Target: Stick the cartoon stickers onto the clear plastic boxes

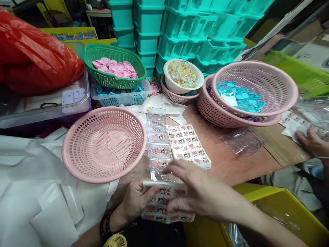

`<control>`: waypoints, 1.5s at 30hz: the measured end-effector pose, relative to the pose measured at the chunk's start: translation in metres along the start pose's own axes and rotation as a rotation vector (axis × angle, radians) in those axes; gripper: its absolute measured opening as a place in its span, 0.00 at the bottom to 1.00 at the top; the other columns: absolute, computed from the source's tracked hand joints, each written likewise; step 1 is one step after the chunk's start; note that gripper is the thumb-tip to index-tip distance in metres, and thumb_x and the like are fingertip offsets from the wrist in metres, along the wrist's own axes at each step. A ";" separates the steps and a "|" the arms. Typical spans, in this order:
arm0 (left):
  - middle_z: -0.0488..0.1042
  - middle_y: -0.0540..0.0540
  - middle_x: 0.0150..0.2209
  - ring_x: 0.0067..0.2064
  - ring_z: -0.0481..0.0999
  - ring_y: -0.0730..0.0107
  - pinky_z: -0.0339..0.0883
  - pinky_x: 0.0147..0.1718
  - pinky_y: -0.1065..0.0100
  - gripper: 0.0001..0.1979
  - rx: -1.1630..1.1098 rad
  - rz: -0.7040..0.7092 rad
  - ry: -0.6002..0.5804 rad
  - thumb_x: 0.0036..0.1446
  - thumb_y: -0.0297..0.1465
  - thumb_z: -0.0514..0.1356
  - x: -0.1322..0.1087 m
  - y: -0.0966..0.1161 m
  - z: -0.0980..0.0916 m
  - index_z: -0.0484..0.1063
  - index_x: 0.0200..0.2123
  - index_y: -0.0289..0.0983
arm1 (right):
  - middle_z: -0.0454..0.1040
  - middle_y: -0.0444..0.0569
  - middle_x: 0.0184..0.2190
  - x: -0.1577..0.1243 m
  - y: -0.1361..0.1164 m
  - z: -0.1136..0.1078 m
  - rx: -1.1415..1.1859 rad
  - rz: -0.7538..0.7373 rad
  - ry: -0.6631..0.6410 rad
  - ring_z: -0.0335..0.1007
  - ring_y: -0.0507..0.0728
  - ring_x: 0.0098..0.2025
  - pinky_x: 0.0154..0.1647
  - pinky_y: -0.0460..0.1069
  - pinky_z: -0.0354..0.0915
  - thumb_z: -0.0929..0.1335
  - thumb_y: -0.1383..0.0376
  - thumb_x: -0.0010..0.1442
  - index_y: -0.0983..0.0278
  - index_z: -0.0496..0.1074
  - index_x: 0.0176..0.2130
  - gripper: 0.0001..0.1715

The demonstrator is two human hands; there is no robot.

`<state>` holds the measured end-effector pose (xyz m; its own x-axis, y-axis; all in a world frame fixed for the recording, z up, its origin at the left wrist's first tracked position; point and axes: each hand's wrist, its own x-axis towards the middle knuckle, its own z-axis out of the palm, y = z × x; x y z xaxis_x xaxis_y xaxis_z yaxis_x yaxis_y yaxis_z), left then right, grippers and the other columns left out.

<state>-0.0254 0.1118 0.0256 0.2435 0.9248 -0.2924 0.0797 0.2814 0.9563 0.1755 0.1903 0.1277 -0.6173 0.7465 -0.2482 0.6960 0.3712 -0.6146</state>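
Note:
My left hand (pixel 140 195) pinches a sheet of stickers (pixel 161 210) printed with cartoon cats and pink lettering, near the table's front edge. Above the sheet, my right hand (pixel 190 185) is smeared by motion, its thumb and fingers apart. Its fingertips reach over the nearest clear plastic box (pixel 159 173), and contact cannot be made out. That box ends a row of clear plastic boxes running away from me; several bear a cat sticker (pixel 161 150). Right of the row lies a stack of sticker sheets (pixel 191 145).
A pink basket (pixel 102 115) stands left. Behind are a green basket (pixel 88 55) of pink pieces, a white bowl (pixel 168 80) of small packets and teal crates (pixel 149 20). Pink baskets (pixel 280 79) with blue pieces stand right, near another person's hand (pixel 312 140). A yellow bin (pixel 272 195) sits below.

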 end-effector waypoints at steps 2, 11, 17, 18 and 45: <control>0.73 0.48 0.20 0.23 0.69 0.73 0.64 0.24 0.73 0.24 0.027 0.000 0.059 0.61 0.47 0.60 -0.003 0.005 0.000 0.76 0.22 0.33 | 0.77 0.48 0.37 -0.021 -0.005 0.012 0.116 0.077 -0.071 0.73 0.57 0.38 0.36 0.49 0.66 0.73 0.64 0.58 0.61 0.73 0.40 0.09; 0.84 0.44 0.34 0.34 0.82 0.64 0.76 0.35 0.68 0.16 -0.133 -0.091 0.099 0.51 0.42 0.70 -0.017 0.022 0.006 0.82 0.36 0.35 | 0.79 0.48 0.34 -0.045 -0.004 0.029 0.235 0.200 -0.038 0.74 0.56 0.34 0.34 0.49 0.65 0.69 0.60 0.64 0.62 0.73 0.41 0.08; 0.84 0.45 0.31 0.33 0.81 0.65 0.74 0.33 0.70 0.14 -0.023 -0.028 0.098 0.54 0.40 0.68 -0.024 0.029 0.012 0.83 0.33 0.35 | 0.80 0.46 0.32 -0.050 -0.012 0.039 0.166 0.064 0.165 0.75 0.55 0.34 0.36 0.49 0.65 0.71 0.65 0.62 0.62 0.75 0.36 0.03; 0.83 0.44 0.30 0.32 0.81 0.66 0.73 0.31 0.71 0.14 -0.019 -0.043 0.104 0.54 0.41 0.68 -0.025 0.030 0.013 0.83 0.32 0.34 | 0.80 0.45 0.31 -0.050 -0.012 0.042 0.207 0.065 0.198 0.75 0.55 0.34 0.35 0.48 0.66 0.70 0.65 0.63 0.62 0.75 0.35 0.03; 0.72 0.51 0.19 0.22 0.65 0.78 0.60 0.23 0.74 0.21 -0.392 -0.364 -0.086 0.36 0.43 0.77 0.004 0.027 0.018 0.76 0.21 0.32 | 0.80 0.44 0.37 -0.043 0.029 0.053 -0.350 -0.655 0.906 0.72 0.54 0.44 0.60 0.56 0.64 0.66 0.73 0.61 0.59 0.78 0.36 0.12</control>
<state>-0.0052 0.1186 0.0505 0.3467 0.7298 -0.5892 -0.1890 0.6697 0.7182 0.2025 0.1395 0.0809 -0.5065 0.4248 0.7504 0.4921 0.8570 -0.1530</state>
